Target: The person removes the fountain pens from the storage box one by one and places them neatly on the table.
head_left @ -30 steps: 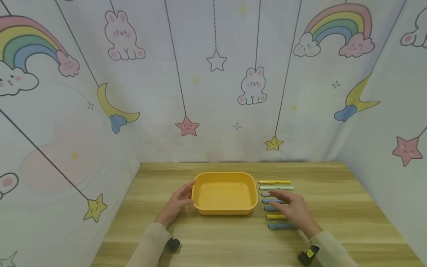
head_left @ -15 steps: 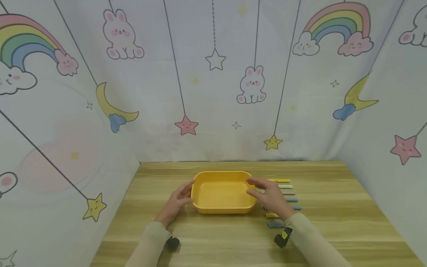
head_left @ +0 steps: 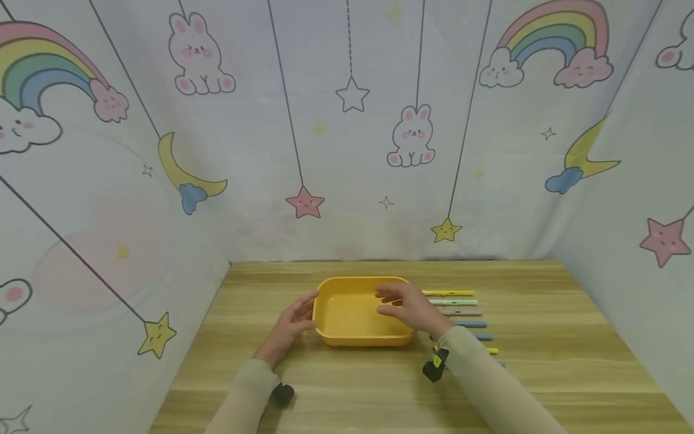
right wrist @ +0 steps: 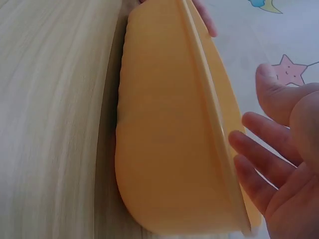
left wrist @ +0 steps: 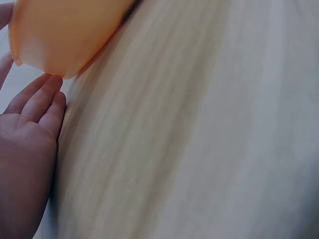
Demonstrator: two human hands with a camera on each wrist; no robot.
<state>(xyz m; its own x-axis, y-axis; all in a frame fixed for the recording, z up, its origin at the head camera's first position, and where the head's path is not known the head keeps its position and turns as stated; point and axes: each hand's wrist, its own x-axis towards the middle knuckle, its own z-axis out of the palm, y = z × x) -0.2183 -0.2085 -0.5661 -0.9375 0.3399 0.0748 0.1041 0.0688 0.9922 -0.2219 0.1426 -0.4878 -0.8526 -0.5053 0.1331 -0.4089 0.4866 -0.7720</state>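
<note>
A yellow plastic tray (head_left: 358, 345), shallow with rounded corners, sits on the wooden table. My left hand (head_left: 288, 328) is at its left end, with relaxed fingers (left wrist: 42, 102) against the outer wall. Over the tray's right part hovers my right hand (head_left: 409, 308), its fingers (right wrist: 266, 149) spread and loosely bent, holding nothing. The tray's inside shows no contents, though the right hand covers some of it. To the right lies a column of several pens, including a yellow pen (head_left: 452, 293), a mint pen (head_left: 458, 302) and a blue pen (head_left: 474, 324); the right forearm partly hides them.
The wood-grained table (head_left: 336, 392) ends at a printed cloth backdrop (head_left: 352, 235) with stars, rabbits and rainbows, which also rises on both sides. A small black device (head_left: 283, 395) is on the left wrist, and another black device (head_left: 435, 366) on the right.
My right hand has moved left, from above the pens across the tray's right rim to over its inside. The left hand and the tray have stayed in place.
</note>
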